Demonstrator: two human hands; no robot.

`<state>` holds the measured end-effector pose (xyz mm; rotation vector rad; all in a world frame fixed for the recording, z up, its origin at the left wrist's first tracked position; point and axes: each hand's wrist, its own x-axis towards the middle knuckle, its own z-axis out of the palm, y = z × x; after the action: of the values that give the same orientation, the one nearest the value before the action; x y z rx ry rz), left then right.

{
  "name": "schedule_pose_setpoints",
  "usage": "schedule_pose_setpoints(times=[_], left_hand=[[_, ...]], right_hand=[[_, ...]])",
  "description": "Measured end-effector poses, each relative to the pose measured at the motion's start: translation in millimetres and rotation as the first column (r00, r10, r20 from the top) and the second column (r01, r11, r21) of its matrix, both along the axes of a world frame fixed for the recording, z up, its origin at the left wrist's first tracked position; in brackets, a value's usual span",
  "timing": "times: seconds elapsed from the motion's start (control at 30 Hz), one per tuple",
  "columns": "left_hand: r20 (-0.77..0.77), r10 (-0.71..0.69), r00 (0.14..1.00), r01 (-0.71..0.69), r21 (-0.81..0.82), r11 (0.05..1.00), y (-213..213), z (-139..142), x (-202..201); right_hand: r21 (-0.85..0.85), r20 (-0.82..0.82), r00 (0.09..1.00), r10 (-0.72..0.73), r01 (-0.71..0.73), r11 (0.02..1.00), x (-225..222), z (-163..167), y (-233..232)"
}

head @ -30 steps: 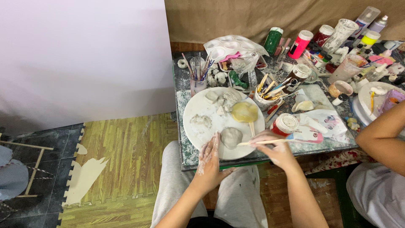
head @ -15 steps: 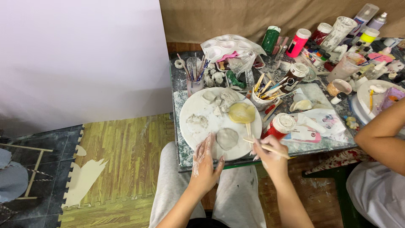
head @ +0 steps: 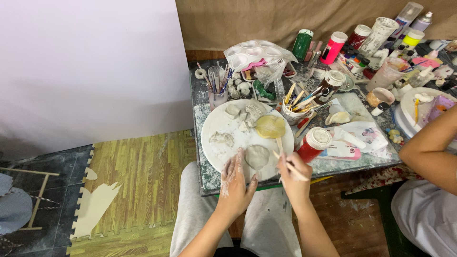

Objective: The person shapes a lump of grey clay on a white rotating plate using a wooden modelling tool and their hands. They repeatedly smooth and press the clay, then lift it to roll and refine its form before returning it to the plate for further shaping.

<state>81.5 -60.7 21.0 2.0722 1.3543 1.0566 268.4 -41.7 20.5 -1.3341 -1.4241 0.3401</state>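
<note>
Head view, looking down over a crowded craft table [head: 333, 166]. The left hand [head: 235, 183], smeared with pale clay, is lying open with fingers spread at the near rim of a round white board [head: 219, 126], its fingertips just beside a flat grey clay piece [head: 257, 156]. The right hand [head: 293, 178] is closing around a thin wooden stick tool [head: 290, 166], which is lying across its fingers; the clay piece is sitting between the two hands, slightly beyond them.

Beyond the hands on the board: a yellowish disc [head: 270, 126] and several small grey clay lumps [head: 240, 114]. Just right of the right hand, a red jar with a white lid [head: 314, 144] is standing upright. Farther beyond it, a cup of wooden tools [head: 293, 109]. Far beyond the left hand, a glass of brushes [head: 216, 90] and a white paint palette [head: 252, 54]. At the far right, another person's arm [head: 428, 147] is resting by the table edge.
</note>
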Motion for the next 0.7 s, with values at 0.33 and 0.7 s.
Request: schedule_pose_setpoints(times=[0.33, 0.7], left_hand=[[0.025, 0.02, 0.999, -0.021, 0.048, 0.999, 3, -1, -5], [0.034, 0.004, 0.999, -0.005, 0.034, 0.999, 6, -4, -1]], right_hand=[[-0.159, -0.232, 0.973, 0.024, -0.062, 0.985, 8, -3, 11], [-0.27, -0.264, 0.958, 0.108, -0.181, 0.946, 18, -2, 23]])
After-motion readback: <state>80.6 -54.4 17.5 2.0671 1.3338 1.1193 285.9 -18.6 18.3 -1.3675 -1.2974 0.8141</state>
